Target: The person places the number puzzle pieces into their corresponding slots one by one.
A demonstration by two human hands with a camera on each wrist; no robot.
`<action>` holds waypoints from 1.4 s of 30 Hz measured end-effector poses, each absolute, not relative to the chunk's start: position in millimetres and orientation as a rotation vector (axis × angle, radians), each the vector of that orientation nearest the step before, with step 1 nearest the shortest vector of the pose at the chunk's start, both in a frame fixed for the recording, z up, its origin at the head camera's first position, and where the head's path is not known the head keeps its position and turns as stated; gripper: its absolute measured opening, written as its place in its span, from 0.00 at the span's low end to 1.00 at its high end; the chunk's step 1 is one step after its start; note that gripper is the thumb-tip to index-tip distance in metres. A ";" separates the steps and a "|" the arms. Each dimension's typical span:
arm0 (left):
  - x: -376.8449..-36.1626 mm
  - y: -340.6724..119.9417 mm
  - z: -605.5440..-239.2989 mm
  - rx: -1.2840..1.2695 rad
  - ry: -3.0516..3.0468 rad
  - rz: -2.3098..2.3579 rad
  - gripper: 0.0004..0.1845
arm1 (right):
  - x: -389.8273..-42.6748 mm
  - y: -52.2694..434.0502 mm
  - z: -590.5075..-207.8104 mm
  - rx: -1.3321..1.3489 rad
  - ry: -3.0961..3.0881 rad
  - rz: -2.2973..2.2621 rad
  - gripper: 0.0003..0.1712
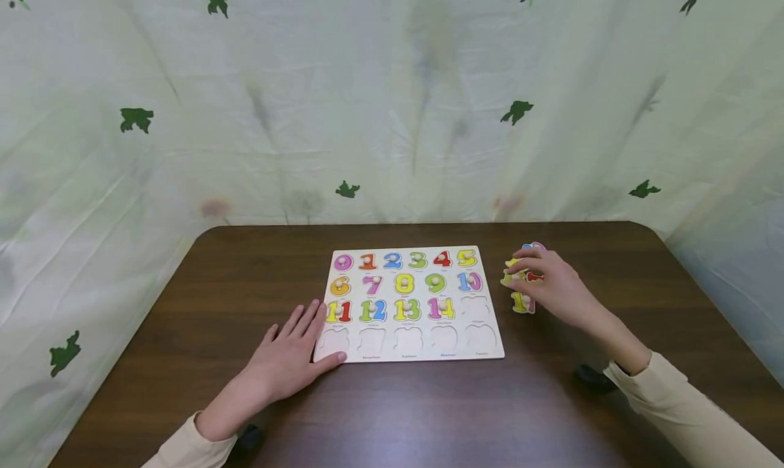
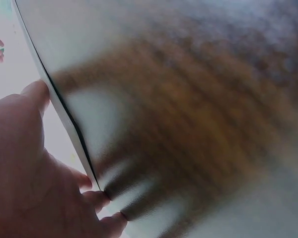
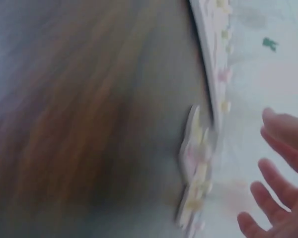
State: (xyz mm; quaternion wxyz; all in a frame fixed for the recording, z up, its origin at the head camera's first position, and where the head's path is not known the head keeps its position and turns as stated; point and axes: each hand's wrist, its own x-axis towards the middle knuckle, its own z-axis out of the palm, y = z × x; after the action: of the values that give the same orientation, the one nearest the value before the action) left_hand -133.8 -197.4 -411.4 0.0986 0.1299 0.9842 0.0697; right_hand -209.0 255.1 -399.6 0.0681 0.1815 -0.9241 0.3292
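A white number puzzle board (image 1: 380,274) lies on the brown table, with knobbed pieces 0 to 14 in its upper three rows. Bare recesses show at the right end of the third row and along the bottom row. My left hand (image 1: 288,356) rests spread at the board's lower left, thumb and fingertips over its edge. Right of the board, my right hand (image 1: 554,284) reaches over a cluster of loose number pieces (image 1: 523,303). In the right wrist view its fingers (image 3: 273,173) are parted and loosely bent, nothing between them. The hand hides part of the cluster.
The table (image 1: 245,277) has rounded far corners. Behind it hangs a pale curtain (image 1: 392,114) with green leaf shapes. Small dark objects (image 1: 594,378) show beneath both wrists, near the sleeve cuffs.
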 end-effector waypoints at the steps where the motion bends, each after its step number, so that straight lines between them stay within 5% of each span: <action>1: -133.5 -197.3 -410.9 0.389 2.913 0.208 0.56 | -207.5 259.5 -399.9 0.527 -2.770 0.973 0.10; 21: -133.1 -198.2 -412.5 0.404 2.927 0.218 0.55 | -196.8 332.1 -406.1 0.149 -2.817 0.774 0.17; 32: -133.6 -197.8 -412.1 0.401 2.927 0.216 0.54 | -207.9 338.0 -412.4 0.001 -2.940 0.628 0.21; 42: -135.0 -198.4 -413.7 0.396 2.928 0.207 0.55 | -219.7 333.9 -414.5 0.039 -2.919 0.617 0.15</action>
State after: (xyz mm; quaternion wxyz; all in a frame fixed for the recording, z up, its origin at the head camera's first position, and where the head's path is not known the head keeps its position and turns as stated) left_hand -135.0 -198.4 -413.7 0.0898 0.1332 0.9845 0.0697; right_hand -219.7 333.9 -414.5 0.0789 0.0132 -0.9752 0.2063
